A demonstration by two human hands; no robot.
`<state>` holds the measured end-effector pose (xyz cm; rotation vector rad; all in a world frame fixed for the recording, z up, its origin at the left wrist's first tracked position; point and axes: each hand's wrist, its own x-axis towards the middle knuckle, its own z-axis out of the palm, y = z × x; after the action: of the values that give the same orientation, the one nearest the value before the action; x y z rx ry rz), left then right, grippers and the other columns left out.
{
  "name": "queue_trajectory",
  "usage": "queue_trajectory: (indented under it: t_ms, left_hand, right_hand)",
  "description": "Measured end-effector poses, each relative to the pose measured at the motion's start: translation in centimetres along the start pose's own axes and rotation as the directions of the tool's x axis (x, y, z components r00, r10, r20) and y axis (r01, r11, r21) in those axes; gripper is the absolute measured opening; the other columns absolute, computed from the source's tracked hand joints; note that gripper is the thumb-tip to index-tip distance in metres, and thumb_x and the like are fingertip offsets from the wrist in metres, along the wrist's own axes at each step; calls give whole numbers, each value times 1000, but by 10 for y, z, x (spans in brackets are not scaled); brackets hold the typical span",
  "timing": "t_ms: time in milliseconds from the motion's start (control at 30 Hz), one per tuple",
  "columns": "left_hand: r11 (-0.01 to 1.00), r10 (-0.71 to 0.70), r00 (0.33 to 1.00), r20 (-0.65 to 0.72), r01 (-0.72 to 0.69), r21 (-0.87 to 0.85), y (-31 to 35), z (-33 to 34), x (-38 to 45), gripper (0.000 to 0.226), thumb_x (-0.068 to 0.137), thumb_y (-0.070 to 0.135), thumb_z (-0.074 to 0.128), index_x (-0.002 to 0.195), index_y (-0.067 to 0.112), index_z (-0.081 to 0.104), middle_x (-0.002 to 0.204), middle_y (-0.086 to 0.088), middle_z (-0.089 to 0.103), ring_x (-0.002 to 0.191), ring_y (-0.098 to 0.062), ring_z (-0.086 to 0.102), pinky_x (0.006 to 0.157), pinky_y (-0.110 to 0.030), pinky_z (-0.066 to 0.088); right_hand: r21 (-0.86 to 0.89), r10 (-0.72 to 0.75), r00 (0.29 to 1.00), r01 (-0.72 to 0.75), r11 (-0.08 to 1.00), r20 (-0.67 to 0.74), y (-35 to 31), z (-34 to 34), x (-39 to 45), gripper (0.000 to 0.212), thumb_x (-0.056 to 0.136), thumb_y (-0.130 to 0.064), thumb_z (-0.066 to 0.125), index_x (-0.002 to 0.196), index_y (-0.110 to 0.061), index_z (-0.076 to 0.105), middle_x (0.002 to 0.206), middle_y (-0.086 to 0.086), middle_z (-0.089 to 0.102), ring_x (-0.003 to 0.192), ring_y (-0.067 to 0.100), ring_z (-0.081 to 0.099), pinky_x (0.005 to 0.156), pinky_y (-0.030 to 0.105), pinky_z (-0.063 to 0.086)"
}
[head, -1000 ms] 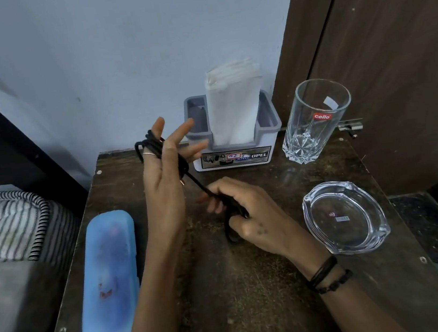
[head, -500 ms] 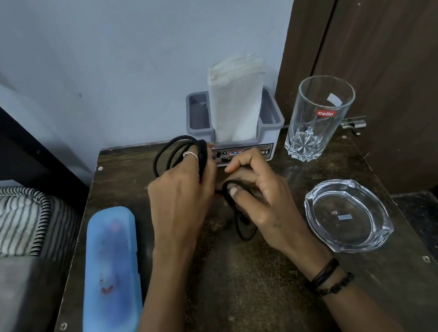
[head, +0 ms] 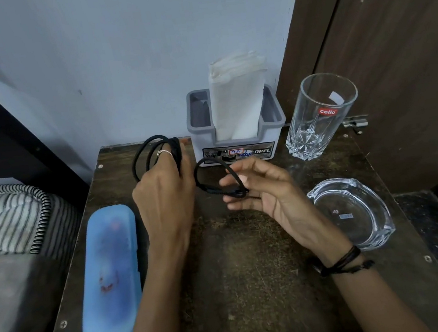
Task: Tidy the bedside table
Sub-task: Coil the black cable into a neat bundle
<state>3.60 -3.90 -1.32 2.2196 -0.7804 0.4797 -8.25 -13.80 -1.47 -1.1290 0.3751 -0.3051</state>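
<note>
A black cable (head: 141,155) is coiled in loops around the fingers of my left hand (head: 164,196), which grips the bundle above the back of the dark wooden bedside table (head: 255,273). One loose loop runs to the right, and its end is pinched between the thumb and fingers of my right hand (head: 260,188), just in front of the grey tissue holder (head: 237,146). Both hands hover over the tabletop, a short gap apart.
A blue case (head: 109,277) lies along the table's left edge. A tall glass tumbler (head: 320,115) stands at the back right, a glass ashtray (head: 351,212) in front of it. A striped mattress (head: 5,218) is on the left, a brown door on the right.
My left hand has turned palm down and closed over the cable coil. My right hand rose from the tabletop and moved right, drawing the cable's free end out into a loop.
</note>
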Motion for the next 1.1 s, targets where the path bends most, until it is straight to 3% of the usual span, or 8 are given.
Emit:
queue_trajectory:
  t_ms: [133, 300, 433, 600, 733, 800, 900, 1100]
  left_hand:
    - [999, -46, 999, -14, 47, 25, -2, -1, 1, 36, 90, 18, 51, 63, 12, 29, 51, -28, 53, 44, -44, 49, 49, -31, 22]
    - [999, -50, 999, -13, 50, 10, -2, -2, 1, 37, 91, 17, 52, 63, 11, 29, 52, -28, 54, 46, -45, 50, 49, -31, 21]
    - [1000, -10, 1000, -8, 10, 8, -2, 1, 0, 36, 90, 24, 49, 63, 13, 28, 48, -26, 52, 41, -42, 50, 47, -30, 25]
    - [994, 79, 997, -5, -78, 77, -4, 5, -2, 29, 85, 26, 42, 62, 15, 29, 41, -18, 50, 32, -33, 47, 42, -22, 23]
    - [984, 88, 996, -1, -87, 157, -4, 5, -2, 32, 84, 24, 44, 57, 7, 41, 38, -17, 50, 29, -33, 47, 43, -17, 14]
    - [981, 105, 994, 5, -104, 161, -4, 5, -3, 33, 84, 24, 43, 58, 5, 45, 39, -15, 50, 29, -31, 47, 43, -19, 19]
    - [981, 119, 992, 32, -123, 152, -4, 6, -4, 32, 84, 25, 42, 59, 5, 46, 40, -12, 50, 29, -28, 46, 42, -14, 12]
    - [981, 117, 992, 39, -121, 151, -3, 8, -6, 29, 84, 21, 49, 60, 5, 46, 40, -13, 50, 30, -29, 46, 44, -14, 11]
  right_hand:
    - [91, -5, 1000, 4, 996, 10, -3, -1, -1, 10, 78, -9, 66, 83, -16, 69, 82, 3, 71, 71, 15, 69, 66, 24, 57]
    - [87, -54, 992, 65, 994, -116, 0, 4, 1, 13, 70, -14, 64, 82, -14, 68, 67, -4, 68, 59, 8, 66, 58, 18, 55]
    - [40, -92, 970, 103, 994, -226, 6, 6, 2, 4, 78, -10, 64, 82, -12, 63, 62, -5, 66, 52, 5, 62, 51, 15, 53]
    - [72, -121, 953, 146, 987, -279, 8, 10, 4, 13, 89, -15, 57, 91, -10, 68, 94, 16, 69, 66, 12, 69, 61, 21, 56]
    - [1, -162, 945, 169, 986, -285, 8, 17, 5, 26, 75, -33, 62, 93, -16, 70, 87, 5, 70, 73, 12, 66, 69, 25, 57]
    - [-129, -214, 929, 183, 975, -301, 11, 20, 6, 20, 76, -24, 70, 94, -16, 68, 84, -1, 68, 75, 8, 64, 70, 23, 56]
    - [-219, -264, 912, 201, 955, -314, 15, 22, 7, 20, 85, -3, 63, 103, -13, 67, 97, 2, 70, 85, 7, 66, 69, 19, 54]
    - [-90, -272, 933, 258, 962, -235, 11, 19, 5, 35, 96, 3, 38, 116, -20, 56, 105, -3, 68, 99, 17, 67, 83, 23, 54]
